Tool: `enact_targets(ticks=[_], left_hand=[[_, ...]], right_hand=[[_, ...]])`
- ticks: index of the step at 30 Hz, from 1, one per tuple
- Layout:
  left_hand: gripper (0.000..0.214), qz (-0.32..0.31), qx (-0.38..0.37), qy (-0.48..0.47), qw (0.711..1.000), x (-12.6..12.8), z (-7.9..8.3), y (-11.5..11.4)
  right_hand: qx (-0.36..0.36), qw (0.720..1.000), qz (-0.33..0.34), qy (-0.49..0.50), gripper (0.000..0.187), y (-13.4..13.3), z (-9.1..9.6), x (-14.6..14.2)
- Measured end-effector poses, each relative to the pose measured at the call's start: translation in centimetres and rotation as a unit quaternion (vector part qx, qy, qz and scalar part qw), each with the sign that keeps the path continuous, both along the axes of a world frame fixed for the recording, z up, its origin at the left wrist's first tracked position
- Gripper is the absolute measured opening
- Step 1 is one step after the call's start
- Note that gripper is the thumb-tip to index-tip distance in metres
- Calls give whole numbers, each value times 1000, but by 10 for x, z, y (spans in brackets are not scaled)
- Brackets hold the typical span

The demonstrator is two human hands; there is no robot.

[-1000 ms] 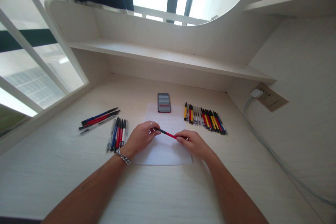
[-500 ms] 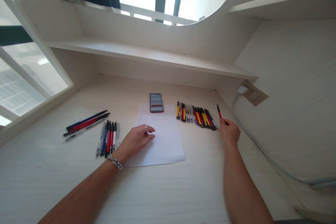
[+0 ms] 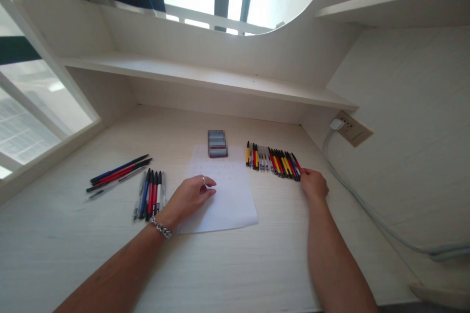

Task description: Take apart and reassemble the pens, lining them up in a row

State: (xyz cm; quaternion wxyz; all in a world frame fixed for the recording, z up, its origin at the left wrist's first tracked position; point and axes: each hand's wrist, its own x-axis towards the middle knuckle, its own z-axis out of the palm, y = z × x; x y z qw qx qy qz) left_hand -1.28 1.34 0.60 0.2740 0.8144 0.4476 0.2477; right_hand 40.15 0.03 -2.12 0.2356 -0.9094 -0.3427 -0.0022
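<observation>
At the right end of a row of pens [image 3: 278, 161], my right hand [image 3: 314, 183] is closed on a red pen [image 3: 297, 162] with a black tip, which lies against the row. The fingers hide its lower end. My left hand [image 3: 194, 195], with a ring and a chain bracelet, rests over the left side of a white sheet of paper [image 3: 227, 205]. Its thumb and fingers are apart and hold nothing. Left of that wrist, several pens [image 3: 150, 193] in blue, red, white and clear lie side by side. Faint marks show on the paper's upper part.
A small dark rectangular object [image 3: 217, 144], blurred out, sits at the paper's top edge. Farther left lies a loose group of pens [image 3: 119, 173]. A shelf [image 3: 205, 76] spans the back. A plug with a cable [image 3: 336, 124] is in the right wall socket [image 3: 352, 129].
My right hand has moved left and brought the red pen from the desk's right side against the end of the row. My left hand has stayed in place.
</observation>
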Motion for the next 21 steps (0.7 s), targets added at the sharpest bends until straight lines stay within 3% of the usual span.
enact_targets(ticks=[6,9,11,13,15,17,19,21], left_hand=[[23,-5,-1,2,1000,0,0,0],[22,-2,0,11,1000,0,1,-1],[22,0,2,19,1000,1,2,-2],[22,-2,6,25,1000,1,4,-3],[22,-4,11,28,1000,1,6,-3],[21,-5,16,28,999,1,7,-3],[21,-5,20,30,999,0,7,-3],[20,-8,22,37,999,0,8,-3]], right_hand=[[-5,1000,4,-1,41,-3,8,-4],[65,997,25,-45,43,-3,21,-21],[168,976,115,-76,43,2,30,-47],[216,941,256,-51,44,15,36,-84],[182,904,388,-17,43,35,38,-124],[138,876,462,-6,42,61,36,-159],[92,865,493,8,44,89,32,-184],[52,872,486,25,48,115,26,-199]])
